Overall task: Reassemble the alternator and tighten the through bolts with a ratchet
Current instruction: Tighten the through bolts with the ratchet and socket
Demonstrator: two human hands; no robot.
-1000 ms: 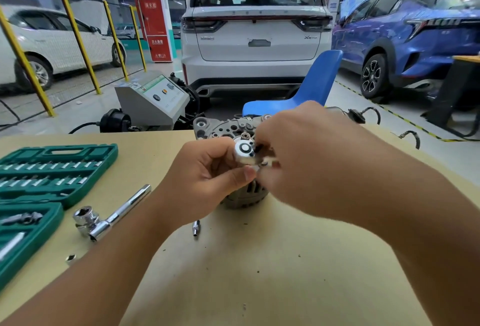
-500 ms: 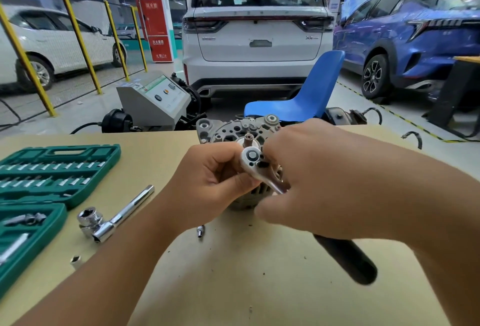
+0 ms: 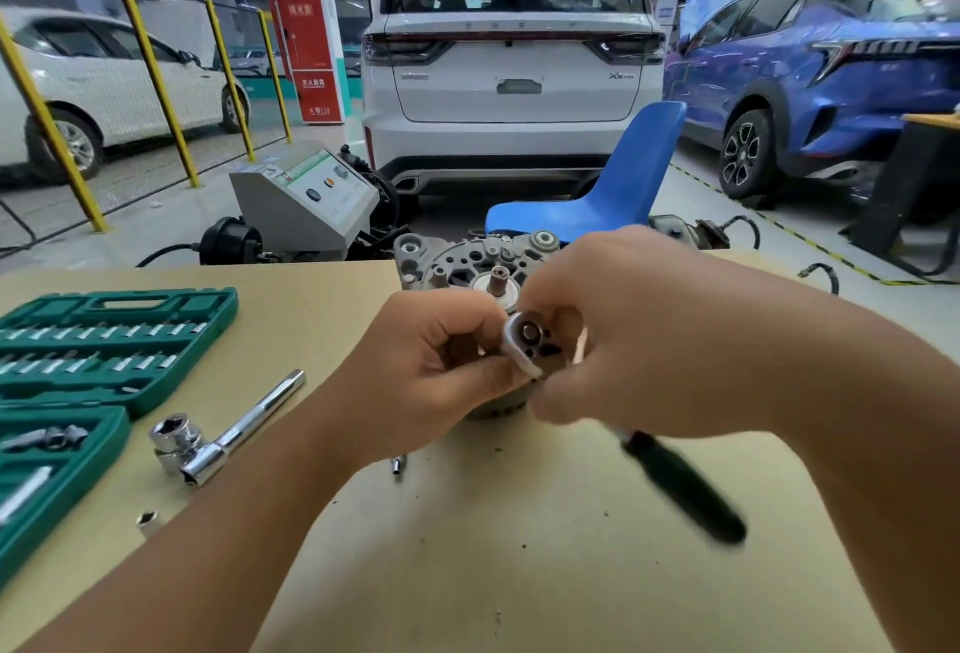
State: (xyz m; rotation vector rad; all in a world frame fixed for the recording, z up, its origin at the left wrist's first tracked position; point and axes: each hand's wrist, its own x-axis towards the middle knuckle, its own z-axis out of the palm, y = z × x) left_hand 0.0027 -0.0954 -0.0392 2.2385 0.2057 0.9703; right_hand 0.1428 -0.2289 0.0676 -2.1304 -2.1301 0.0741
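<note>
A grey alternator [image 3: 467,262] stands on the tan table [image 3: 519,574], its finned rear housing and shaft end facing up. The lower body is hidden behind my hands. My left hand [image 3: 415,377] curls its fingers around the alternator's near side, the thumb against the ratchet head. A ratchet [image 3: 530,340] sits with its chrome head on the alternator's near rim. Its black handle [image 3: 685,491] slants down to the right, blurred. My right hand [image 3: 639,335] grips the ratchet just below the head.
An open green socket case [image 3: 104,340] lies at the left edge. A chrome extension bar with a large socket [image 3: 218,439] lies beside it. A small socket [image 3: 148,522] and a short bit [image 3: 397,468] lie loose near my left forearm. Blue chair [image 3: 613,189] beyond the table.
The ratchet handle has swung out from under my right hand and now points down to the right. The view shifted slightly, showing more of the alternator's top.
</note>
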